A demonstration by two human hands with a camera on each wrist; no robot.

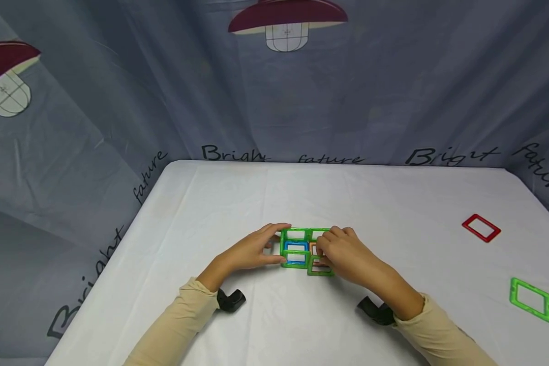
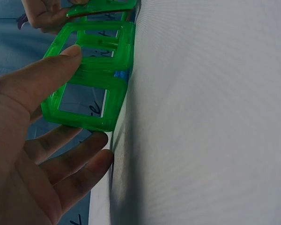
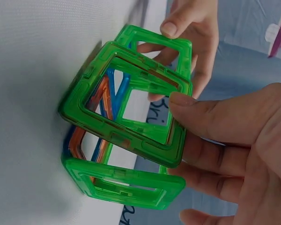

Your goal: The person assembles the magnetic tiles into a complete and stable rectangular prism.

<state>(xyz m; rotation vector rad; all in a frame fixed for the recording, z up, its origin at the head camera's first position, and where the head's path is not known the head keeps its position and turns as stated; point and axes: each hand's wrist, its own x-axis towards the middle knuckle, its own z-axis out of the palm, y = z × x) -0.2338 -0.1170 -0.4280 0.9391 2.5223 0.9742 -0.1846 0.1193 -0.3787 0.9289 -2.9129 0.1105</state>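
Nearest, the right hand and left hand pinch opposite sides of the magnetic-tile structure at mid-table. The right wrist view alone reveals orange and blue tiles enclosed within its green frames. Right of the structure lie a loose green tile, then a red tile.

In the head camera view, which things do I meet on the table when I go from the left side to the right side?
left hand → tile structure → right hand → red tile → loose green tile
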